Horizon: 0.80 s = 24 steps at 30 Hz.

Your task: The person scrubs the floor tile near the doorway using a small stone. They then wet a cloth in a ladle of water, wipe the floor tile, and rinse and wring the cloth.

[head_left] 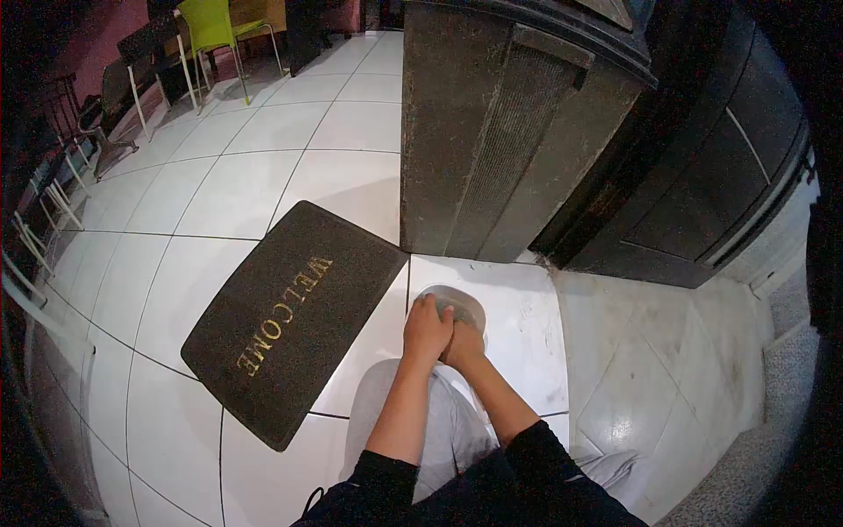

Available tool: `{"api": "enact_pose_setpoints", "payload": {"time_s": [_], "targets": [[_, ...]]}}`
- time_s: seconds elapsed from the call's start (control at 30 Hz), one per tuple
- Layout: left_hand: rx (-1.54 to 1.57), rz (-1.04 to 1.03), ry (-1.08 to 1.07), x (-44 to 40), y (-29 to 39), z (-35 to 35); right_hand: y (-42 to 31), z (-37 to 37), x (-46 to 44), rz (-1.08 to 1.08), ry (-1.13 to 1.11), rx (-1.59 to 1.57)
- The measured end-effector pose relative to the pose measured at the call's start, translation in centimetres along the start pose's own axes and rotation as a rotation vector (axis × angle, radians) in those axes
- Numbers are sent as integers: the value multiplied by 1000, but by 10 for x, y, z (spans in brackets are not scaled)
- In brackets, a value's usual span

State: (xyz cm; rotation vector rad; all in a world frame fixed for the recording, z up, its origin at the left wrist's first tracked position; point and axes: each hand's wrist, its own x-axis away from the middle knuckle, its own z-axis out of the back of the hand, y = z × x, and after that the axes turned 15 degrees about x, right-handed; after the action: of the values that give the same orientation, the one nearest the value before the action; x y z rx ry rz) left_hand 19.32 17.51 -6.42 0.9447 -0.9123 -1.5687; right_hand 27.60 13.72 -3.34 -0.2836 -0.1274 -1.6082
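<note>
A small whitish tub (475, 305) stands on the white tile, with greyish contents partly showing inside. My left hand (427, 330) and my right hand (464, 341) are pressed together over the tub's near side. Both have their fingers closed. Something may be squeezed between them, but the hands hide it. My knee in grey trousers (385, 400) is just below the left forearm.
A dark mat (281, 325) lettered WELCOME lies left of the tub. Beyond the tub rises a dark wooden cabinet-like piece (465, 140), with a dark door (702, 176) to its right. A green chair (208, 26) stands far left. Duller tiles (650, 360) lie right.
</note>
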Motion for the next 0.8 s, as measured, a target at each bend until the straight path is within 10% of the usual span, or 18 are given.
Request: {"api": "enact_pose_setpoints", "payload": {"time_s": [0.1,0.33,0.4,0.7,0.8], "targets": [[3,0,-1,2,5,2,8,-34,-9,125,530,64],[26,14,11,4,13,5,7,-26,-12,27,308,-377],[19,8,18,4,11,4,7,-13,-8,-80,-71,-338],[-9,50,-28,3,16,7,12,-51,-22,87,479,-282],[-20,56,-34,3,17,8,13,-41,-19,-14,95,-321]]}}
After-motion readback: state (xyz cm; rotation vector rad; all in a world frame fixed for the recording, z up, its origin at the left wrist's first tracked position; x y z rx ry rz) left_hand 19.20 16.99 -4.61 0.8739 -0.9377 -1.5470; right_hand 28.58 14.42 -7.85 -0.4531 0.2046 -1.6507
